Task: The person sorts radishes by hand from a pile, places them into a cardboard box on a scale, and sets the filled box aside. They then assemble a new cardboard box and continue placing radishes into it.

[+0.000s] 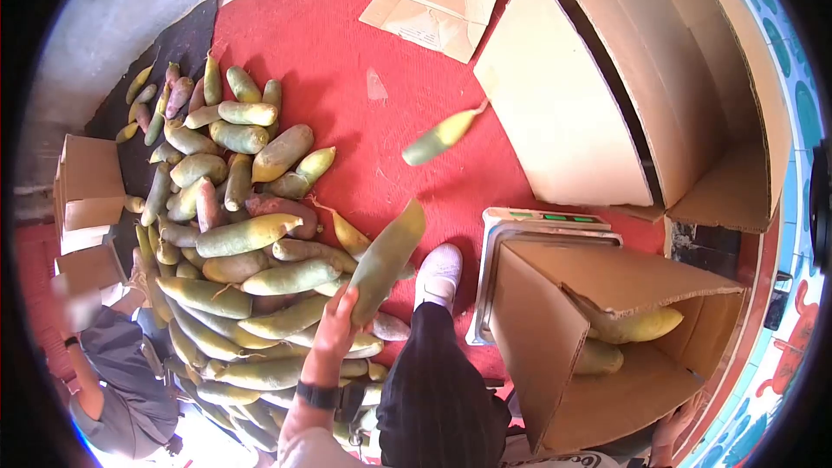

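Observation:
A long green radish [388, 260] is in my left hand [336, 328], which is closed around its lower end and holds it up at a slant. Below my left hand lies a big pile of green radishes [251, 234]. At the lower right my right hand [679, 423] is at the outer edge of an open cardboard box [542, 329]; its fingers are too dark and partly hidden to read. Inside that box a yellowish-green radish [637, 326] and a greener radish [598, 357] show. The box is on a metal platform scale [487, 290] with a green display.
One radish [442, 137] lies apart on the red carpet [347, 26]. Large open cardboard boxes [572, 104] stand at upper right, with a flattened carton [438, 0] behind. Another person [130, 381] is at lower left, near stacked cartons [91, 182]. My shoe [438, 273] is beside the scale.

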### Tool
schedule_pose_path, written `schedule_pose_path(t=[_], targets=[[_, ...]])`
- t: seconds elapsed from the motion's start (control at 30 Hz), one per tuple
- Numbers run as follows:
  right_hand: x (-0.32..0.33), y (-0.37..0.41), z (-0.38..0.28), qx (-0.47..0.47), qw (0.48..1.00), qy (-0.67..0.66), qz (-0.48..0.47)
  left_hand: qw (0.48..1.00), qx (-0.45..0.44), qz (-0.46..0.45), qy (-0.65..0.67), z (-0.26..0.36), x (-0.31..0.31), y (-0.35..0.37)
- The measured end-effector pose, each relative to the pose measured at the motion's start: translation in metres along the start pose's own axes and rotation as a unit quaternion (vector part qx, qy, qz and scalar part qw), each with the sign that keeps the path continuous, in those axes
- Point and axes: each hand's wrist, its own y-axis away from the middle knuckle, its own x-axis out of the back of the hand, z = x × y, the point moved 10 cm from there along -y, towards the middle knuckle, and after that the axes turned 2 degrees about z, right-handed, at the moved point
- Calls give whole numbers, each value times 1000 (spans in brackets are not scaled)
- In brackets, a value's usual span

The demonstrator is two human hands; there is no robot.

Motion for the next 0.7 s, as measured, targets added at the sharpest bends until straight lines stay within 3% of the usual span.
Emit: schedule_pose_path(t=[0.07,0.2,0.3,0.6,0.7], targets=[[-1,3,2,0,1000,8,4,998,-9,56,9,-9,20,31],[14,-1,-22,9,999,-20,43,996,-17,83,-8,-8,48,65],[21,0,-30,22,997,-25,66,984,-66,148,-71,15,65,85],[42,27,-67,54,992,-72,91,980,-138,136,-49,17,102,159],[44,43,-53,44,988,-71,130,972,-151,180,-13,14,118,188]])
